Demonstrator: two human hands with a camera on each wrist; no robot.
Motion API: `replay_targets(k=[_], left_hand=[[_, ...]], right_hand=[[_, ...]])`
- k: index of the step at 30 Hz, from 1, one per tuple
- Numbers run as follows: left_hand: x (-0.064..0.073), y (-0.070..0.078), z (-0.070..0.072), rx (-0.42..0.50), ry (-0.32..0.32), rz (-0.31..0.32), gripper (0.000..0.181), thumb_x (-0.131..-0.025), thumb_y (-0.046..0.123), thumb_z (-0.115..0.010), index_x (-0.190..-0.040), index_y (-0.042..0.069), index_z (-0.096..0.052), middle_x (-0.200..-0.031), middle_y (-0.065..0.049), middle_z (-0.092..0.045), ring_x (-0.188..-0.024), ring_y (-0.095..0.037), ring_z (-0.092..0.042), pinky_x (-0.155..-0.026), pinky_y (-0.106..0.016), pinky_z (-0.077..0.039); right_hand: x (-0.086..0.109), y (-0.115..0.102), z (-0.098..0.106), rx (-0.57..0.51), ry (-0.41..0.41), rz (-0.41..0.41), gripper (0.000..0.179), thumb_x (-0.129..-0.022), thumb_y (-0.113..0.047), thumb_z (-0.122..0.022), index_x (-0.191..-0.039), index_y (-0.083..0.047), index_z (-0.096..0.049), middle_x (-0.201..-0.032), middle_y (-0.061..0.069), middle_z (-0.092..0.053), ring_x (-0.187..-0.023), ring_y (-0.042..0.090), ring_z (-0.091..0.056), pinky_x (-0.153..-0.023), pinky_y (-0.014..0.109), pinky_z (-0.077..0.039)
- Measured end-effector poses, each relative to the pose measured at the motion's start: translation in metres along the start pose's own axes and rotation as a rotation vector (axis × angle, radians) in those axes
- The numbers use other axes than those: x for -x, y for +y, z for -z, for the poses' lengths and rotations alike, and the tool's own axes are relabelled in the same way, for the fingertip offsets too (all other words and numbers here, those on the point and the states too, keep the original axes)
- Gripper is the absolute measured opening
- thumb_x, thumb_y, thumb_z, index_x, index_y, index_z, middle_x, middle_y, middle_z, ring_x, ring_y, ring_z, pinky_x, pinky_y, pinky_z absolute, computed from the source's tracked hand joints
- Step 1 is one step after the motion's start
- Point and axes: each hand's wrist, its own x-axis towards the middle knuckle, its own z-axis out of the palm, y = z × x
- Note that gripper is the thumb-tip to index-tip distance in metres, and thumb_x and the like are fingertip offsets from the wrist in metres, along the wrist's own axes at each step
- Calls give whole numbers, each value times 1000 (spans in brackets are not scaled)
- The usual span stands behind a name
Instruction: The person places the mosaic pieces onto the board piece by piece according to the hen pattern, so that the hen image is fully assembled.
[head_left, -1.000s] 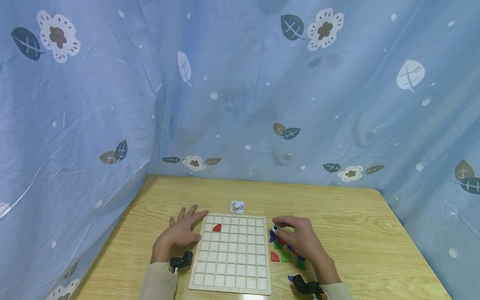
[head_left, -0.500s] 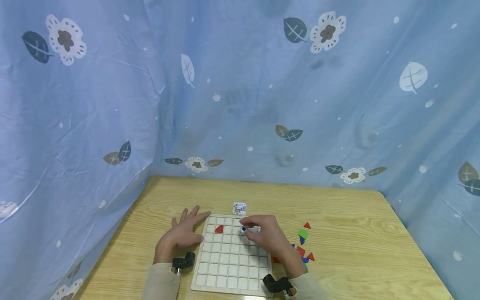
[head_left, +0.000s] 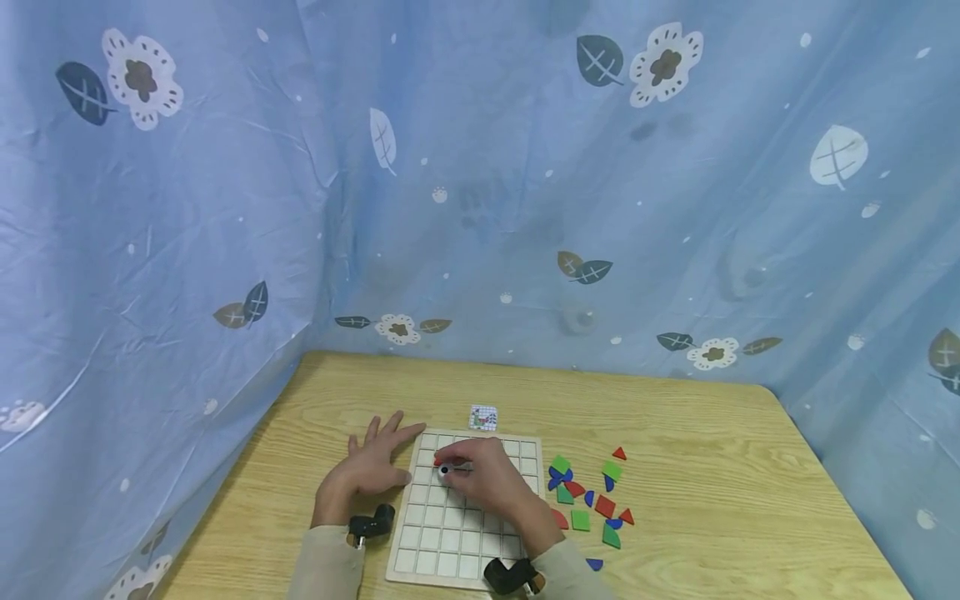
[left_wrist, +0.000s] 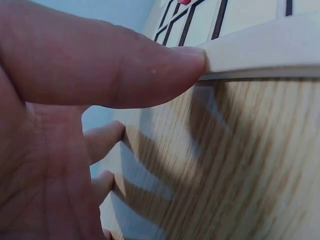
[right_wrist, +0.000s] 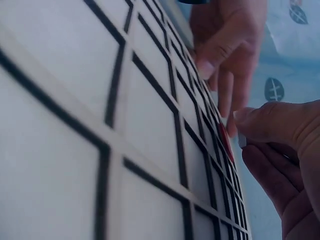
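Observation:
A white tile with a black dot [head_left: 443, 471] is pinched between the thumb and fingers of my right hand [head_left: 487, 477], over the upper left of the wooden grid board [head_left: 411, 577]. In the right wrist view only the pale edge of this tile [right_wrist: 242, 136] shows. A red quarter-round tile [right_wrist: 226, 142] lies in a cell of the board close to those fingertips; in the head view the right hand mostly hides it. My left hand [head_left: 369, 468] rests with spread fingers on the table, its thumb touching the board's left edge [left_wrist: 265, 50].
Right of the board lie several loose red, green and blue tiles, among them a red square [head_left: 605, 506] and a light green square [head_left: 581, 520]. A small pattern card [head_left: 483, 417] lies behind the board. Blue flowered cloth [head_left: 495, 208] hangs behind the table [head_left: 697, 467].
My right hand has carried the white dotted tile leftward from the loose tiles to the board's upper left, near the red tile. The left hand has stayed at the board's edge.

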Motion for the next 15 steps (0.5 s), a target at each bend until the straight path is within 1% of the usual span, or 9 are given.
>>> replay_targets(k=[3,5,9,11,15], left_hand=[[0,1,0,-1,4,2,84,-86,5,-82,-163,20,-54,-182,-25,-19,-166,-61,1,-119,-91,6],[0,2,0,-1,7,5,84,-86,5,-82,-163,20,-54,-182,-25,-19,-166,-61,1,-119,-90,6],[1,3,0,0,9,8,84,-86,4,-82,-163,19,-54,-182,-25,-19,-165,-61,0,-119,-90,6],[0,3,0,-2,11,8,84,-86,4,-82,-163,19,-54,-181,-25,-19,-165,-61,0,-119,-91,6],[0,3,-1,-7,11,8,83,-86,4,-82,-163,19,-54,-181,-26,-19,-165,-61,0,-119,-91,5]], right_hand=[[-3,-1,-5,31,-9,1,26,-94,2,-79,-119,-6,-84,-115,6,-84,-107,15,-81,-93,27,-64],[-4,-2,-8,83,-8,18,27,-93,2,-80,-118,-6,-84,-115,5,-85,-107,13,-80,-93,26,-64],[-4,-3,-11,161,-3,27,27,-92,0,-83,-117,-9,-85,-116,2,-85,-107,9,-79,-92,24,-64],[-4,-4,-11,169,2,17,26,-93,-1,-84,-117,-10,-85,-116,1,-85,-107,8,-79,-92,23,-63],[-3,-4,-11,139,0,12,24,-93,0,-83,-115,-9,-85,-114,1,-85,-105,7,-79,-90,21,-63]])
